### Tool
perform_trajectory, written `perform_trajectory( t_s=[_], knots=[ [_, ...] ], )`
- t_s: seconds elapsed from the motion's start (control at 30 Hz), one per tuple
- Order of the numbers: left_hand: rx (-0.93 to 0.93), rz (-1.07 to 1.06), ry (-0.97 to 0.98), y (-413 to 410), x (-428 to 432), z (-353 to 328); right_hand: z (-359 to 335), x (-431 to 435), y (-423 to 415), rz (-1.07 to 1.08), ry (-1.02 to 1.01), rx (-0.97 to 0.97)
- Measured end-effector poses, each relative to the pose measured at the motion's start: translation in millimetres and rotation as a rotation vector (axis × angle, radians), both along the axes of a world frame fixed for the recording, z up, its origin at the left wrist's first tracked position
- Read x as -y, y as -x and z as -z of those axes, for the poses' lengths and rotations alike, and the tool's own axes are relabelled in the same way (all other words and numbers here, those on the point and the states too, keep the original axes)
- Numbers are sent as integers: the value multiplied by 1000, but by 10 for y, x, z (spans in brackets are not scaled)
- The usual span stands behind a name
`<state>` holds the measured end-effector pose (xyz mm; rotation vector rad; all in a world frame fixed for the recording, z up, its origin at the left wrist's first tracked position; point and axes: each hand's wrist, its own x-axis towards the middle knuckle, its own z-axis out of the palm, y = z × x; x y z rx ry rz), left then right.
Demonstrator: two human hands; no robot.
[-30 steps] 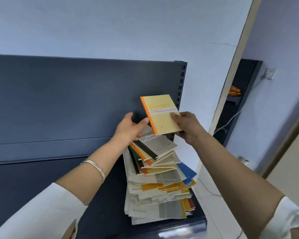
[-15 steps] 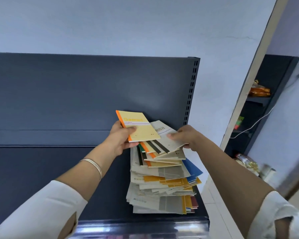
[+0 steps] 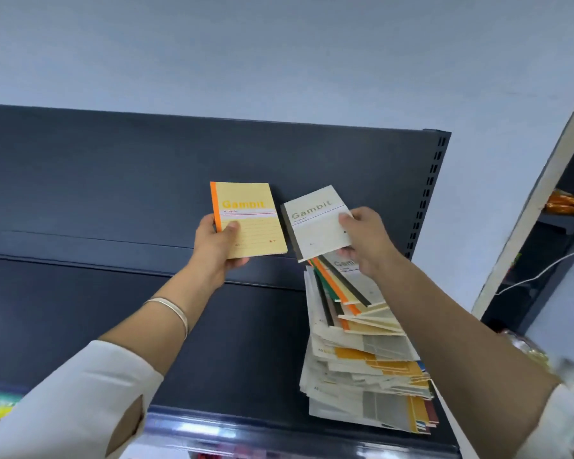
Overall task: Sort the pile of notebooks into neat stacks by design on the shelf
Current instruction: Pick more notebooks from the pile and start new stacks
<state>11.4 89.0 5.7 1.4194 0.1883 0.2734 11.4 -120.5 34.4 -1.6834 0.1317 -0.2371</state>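
We are near the start of the sorting, by our reading: no sorted stack shows anywhere in view, and the pile of notebooks at the lower right of the frame is tall and untidy, its covers fanned out at many angles, with orange, green, black and blue edges poking from the sides. Two books are off the pile. Our left hand, at the centre of the frame, grips a yellow notebook with an orange spine by its lower left corner, thumb on the cover and fingers curled behind, held upright in the air in front of the back panel. Our right hand, just right of centre, pinches a grey notebook by its right edge, tilted and lifted just above the top of the pile. The two covers sit side by side, near each other but not touching, and their designs differ, so we judge each one should begin a stack of its own. What is left is nearly everything: setting these two down apart, then working through the whole pile. The shelf is a dark blue-grey metal board with a glossy strip along its front edge at the bottom of the frame; the pile stands at its right end. Above the panel is a pale blue wall. At the right edge of the frame a light doorframe leads to another dark rack bearing an orange packet, with a white cable hanging across it.
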Motion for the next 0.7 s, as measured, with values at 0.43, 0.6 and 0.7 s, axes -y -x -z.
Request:
perform_trajectory(
  t_s=[0.43, 0.6, 0.7],
  knots=[
    [-142, -262, -65, 172, -3427, 652, 642, -3400, -420, -355, -5, -211],
    [-225, -312, -57, 166, -4737, 902, 1094, -4644, -601, -342, 19, -360],
    [-348, -348, -150, 126, -5243, 1042, 1261, -5139, -673, -344, 12, -434]
  ],
)
